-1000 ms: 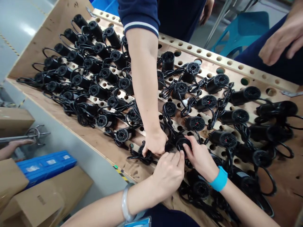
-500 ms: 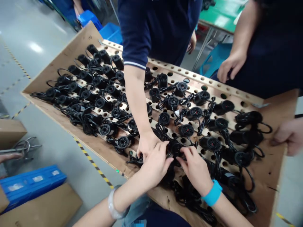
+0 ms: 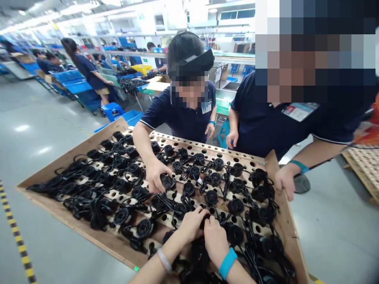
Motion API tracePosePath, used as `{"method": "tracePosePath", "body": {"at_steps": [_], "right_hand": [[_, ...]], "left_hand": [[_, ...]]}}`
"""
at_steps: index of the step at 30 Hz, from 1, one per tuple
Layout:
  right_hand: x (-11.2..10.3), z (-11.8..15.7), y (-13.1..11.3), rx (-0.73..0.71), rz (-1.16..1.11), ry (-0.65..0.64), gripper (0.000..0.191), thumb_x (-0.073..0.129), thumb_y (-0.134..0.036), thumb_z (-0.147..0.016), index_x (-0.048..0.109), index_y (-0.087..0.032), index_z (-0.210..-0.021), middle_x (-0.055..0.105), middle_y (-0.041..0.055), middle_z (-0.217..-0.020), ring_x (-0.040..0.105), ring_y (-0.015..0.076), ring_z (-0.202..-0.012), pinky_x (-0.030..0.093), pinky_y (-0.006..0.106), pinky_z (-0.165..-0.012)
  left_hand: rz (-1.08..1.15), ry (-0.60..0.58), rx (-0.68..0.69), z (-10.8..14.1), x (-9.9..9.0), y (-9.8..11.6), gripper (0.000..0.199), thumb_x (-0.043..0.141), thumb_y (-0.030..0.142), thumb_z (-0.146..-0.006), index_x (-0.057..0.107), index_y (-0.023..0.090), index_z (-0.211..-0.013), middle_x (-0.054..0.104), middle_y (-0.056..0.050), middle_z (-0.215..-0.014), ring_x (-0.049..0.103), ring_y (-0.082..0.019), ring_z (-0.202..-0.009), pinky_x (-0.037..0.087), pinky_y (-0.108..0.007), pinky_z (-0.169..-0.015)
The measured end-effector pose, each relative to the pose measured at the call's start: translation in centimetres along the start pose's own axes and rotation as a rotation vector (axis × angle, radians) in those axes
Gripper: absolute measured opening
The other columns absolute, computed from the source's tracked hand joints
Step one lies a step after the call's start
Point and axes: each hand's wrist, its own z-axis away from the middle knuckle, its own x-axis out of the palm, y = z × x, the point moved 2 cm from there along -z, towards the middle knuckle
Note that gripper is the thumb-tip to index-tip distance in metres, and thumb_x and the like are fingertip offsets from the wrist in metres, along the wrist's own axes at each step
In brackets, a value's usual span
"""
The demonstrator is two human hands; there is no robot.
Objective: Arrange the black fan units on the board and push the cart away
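Observation:
Both my hands meet over the near part of a wooden tray (image 3: 97, 252) filled with round black corded units. Curled fingers of my left hand (image 3: 194, 223) touch a dark piece, and my right hand (image 3: 215, 236), with a blue wristband, closes around the same spot from the right. What they hold is mostly hidden by the fingers. Just behind them lie a black unit (image 3: 211, 197) and another (image 3: 236, 206). A person's hand (image 3: 158, 175) grips a black unit (image 3: 168, 182) further back in the tray.
Two people in dark shirts stand across the tray; one rests a hand (image 3: 286, 181) on its right edge. Blue bins (image 3: 132, 117) stand behind the tray's far left. Yellow-black tape (image 3: 17, 236) marks the floor at left.
The view has tilted up, showing more of the room. My hands have come closer together. The other person's hand has moved away from mine, back to a black unit.

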Motion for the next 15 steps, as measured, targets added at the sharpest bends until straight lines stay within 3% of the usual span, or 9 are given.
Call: {"method": "tracePosePath", "body": {"at_steps": [5, 10, 15], "right_hand": [[-1.0, -0.9, 0.7, -0.080, -0.083, -0.060, 0.040, 0.044, 0.001, -0.074, 0.060, -0.008, -0.109, 0.063, 0.0154, -0.108, 0.062, 0.0215, -0.099, 0.049, 0.029, -0.085], [-1.6, -1.4, 1.4, -0.147, -0.049, -0.108, 0.032, 0.052, -0.008, -0.073, 0.063, -0.007, -0.103, 0.063, 0.0166, -0.105, 0.062, 0.0265, -0.097, 0.048, 0.035, -0.084], [-1.9, -1.6, 1.6, -0.168, -0.022, -0.143, 0.021, 0.056, -0.016, -0.076, 0.065, -0.013, -0.094, 0.065, 0.0118, -0.101, 0.063, 0.0243, -0.095, 0.048, 0.032, -0.080]], "left_hand": [[0.180, 0.146, 0.033, 0.2, 1.2, -0.6, 0.049, 0.066, 0.021, -0.063, 0.053, 0.023, -0.110, 0.061, -0.004, -0.111, 0.058, -0.022, -0.102, 0.047, -0.031, -0.088], [0.278, 0.153, 0.037, 0.1, 1.7, -1.2, 0.052, 0.071, 0.027, -0.059, 0.056, 0.022, -0.109, 0.063, -0.004, -0.109, 0.058, -0.023, -0.102, 0.046, -0.032, -0.088], [0.321, 0.177, 0.057, -0.1, 2.0, -1.3, 0.049, 0.071, 0.028, -0.062, 0.056, 0.021, -0.108, 0.063, -0.004, -0.108, 0.059, -0.022, -0.100, 0.046, -0.031, -0.087]]}}
